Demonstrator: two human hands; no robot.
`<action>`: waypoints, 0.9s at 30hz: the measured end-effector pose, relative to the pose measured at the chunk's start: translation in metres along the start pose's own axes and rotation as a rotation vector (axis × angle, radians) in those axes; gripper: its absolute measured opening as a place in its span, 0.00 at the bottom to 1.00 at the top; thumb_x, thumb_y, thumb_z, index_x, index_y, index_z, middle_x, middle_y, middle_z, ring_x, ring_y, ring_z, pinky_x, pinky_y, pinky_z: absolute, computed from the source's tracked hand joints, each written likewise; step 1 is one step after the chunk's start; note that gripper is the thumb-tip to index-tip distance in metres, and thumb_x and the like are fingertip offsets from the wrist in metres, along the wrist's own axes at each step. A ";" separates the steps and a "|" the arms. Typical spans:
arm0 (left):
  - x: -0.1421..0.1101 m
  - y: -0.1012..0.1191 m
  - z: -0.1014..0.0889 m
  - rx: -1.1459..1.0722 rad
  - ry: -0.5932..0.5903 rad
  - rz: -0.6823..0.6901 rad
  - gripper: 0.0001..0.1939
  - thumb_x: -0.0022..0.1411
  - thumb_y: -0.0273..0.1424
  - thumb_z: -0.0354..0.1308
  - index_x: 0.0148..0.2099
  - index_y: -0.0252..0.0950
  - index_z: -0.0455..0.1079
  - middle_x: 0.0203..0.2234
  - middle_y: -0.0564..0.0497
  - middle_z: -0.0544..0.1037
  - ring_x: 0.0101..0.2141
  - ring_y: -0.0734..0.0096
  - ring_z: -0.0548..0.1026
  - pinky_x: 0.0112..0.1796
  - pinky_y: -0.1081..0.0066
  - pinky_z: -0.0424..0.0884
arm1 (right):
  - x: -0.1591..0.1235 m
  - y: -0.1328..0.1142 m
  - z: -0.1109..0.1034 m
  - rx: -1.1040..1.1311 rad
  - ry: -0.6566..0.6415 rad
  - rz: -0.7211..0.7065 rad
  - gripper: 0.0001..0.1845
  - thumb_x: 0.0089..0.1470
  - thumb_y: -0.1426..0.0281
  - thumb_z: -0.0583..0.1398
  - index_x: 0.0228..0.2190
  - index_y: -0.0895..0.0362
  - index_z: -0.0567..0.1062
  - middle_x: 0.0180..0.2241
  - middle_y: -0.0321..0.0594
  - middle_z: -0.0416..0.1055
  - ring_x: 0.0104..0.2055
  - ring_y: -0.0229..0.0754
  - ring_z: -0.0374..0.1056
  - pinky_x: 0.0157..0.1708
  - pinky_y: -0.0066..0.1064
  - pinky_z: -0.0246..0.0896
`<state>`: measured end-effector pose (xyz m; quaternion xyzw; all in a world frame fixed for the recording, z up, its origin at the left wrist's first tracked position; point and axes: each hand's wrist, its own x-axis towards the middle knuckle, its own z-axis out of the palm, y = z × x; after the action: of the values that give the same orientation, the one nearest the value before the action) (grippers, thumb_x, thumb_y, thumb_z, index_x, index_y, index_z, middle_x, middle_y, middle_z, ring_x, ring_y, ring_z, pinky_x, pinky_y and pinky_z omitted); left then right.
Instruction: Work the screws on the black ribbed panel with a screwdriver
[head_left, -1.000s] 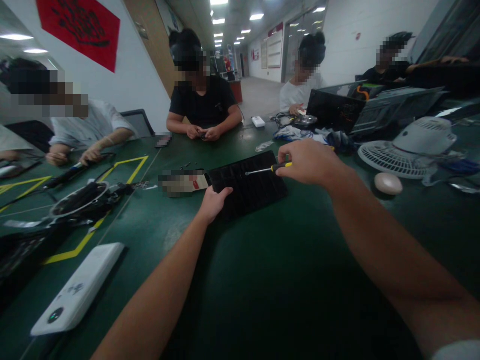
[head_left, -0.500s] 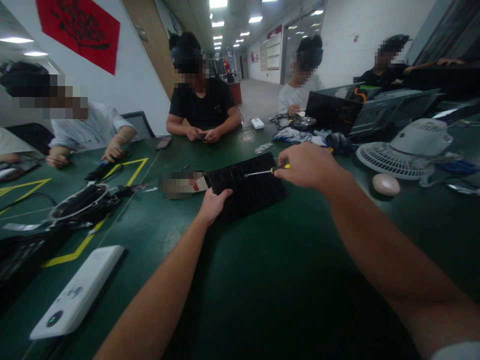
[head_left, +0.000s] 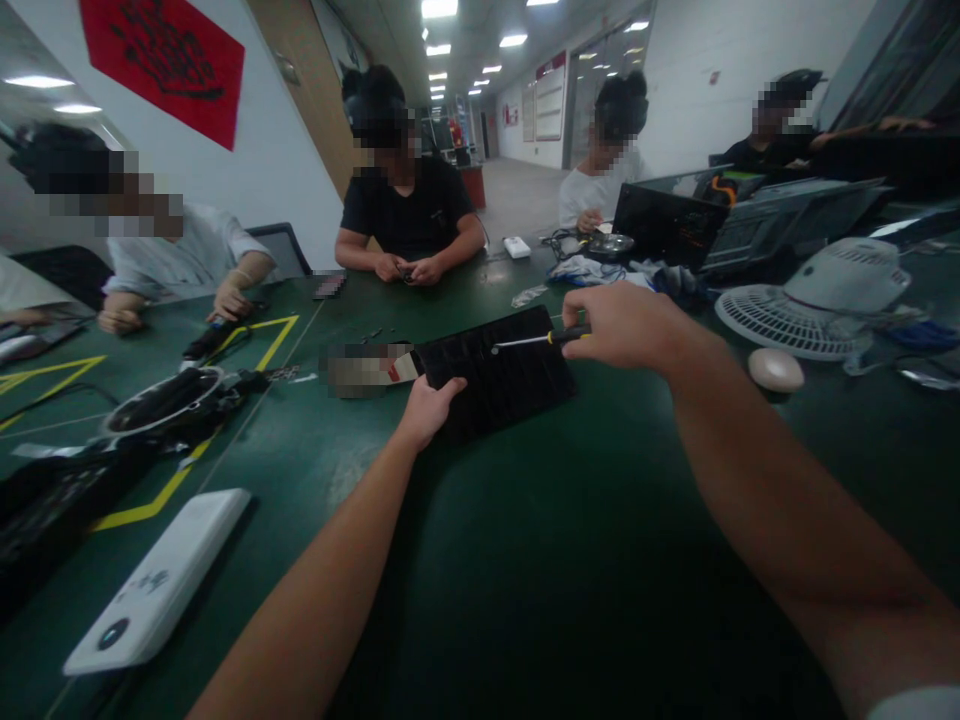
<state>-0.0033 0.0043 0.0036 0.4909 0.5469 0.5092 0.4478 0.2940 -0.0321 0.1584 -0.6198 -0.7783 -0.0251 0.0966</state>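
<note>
A flat black panel [head_left: 517,385] was held tilted above or against the green surface [head_left: 487,560], near the middle of the scene; whether its lower edge was rested there could not be told. Its left edge was pinched in the grip of the left hand [head_left: 433,405], with the thumb laid over the upper face and the other fingers hidden beneath. A screwdriver [head_left: 559,337] with a black and yellow handle was pinched between the thumb and fingers of the right hand [head_left: 622,322], at the panel's far right corner. Its shaft was pointed left across the panel, and its tip was placed over the panel's far half; whether the panel was touched by it could not be made out.

Just left of the panel, a beige and red packet [head_left: 397,368] was seen, partly blurred. Beyond the panel, a clear plastic wrapper [head_left: 529,296] was left on the surface, with crumpled cloth [head_left: 622,272] piled to its right. On the right, a pale mouse [head_left: 776,370] was set near a white fan [head_left: 844,290]. At near left, a long white device [head_left: 161,580] was laid beside yellow tape [head_left: 142,515]. At the far side, a small dark object was held by a person in black [head_left: 405,215].
</note>
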 end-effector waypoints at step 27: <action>0.001 -0.002 0.000 -0.023 -0.004 -0.005 0.24 0.45 0.42 0.78 0.43 0.36 0.82 0.39 0.44 0.88 0.44 0.46 0.87 0.53 0.50 0.82 | -0.001 -0.005 0.001 0.040 0.089 0.026 0.12 0.57 0.61 0.70 0.42 0.48 0.89 0.44 0.45 0.86 0.48 0.58 0.79 0.41 0.43 0.68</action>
<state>-0.0032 0.0056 0.0017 0.4853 0.5414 0.5132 0.4560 0.2890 -0.0342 0.1578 -0.6261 -0.7656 -0.0357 0.1437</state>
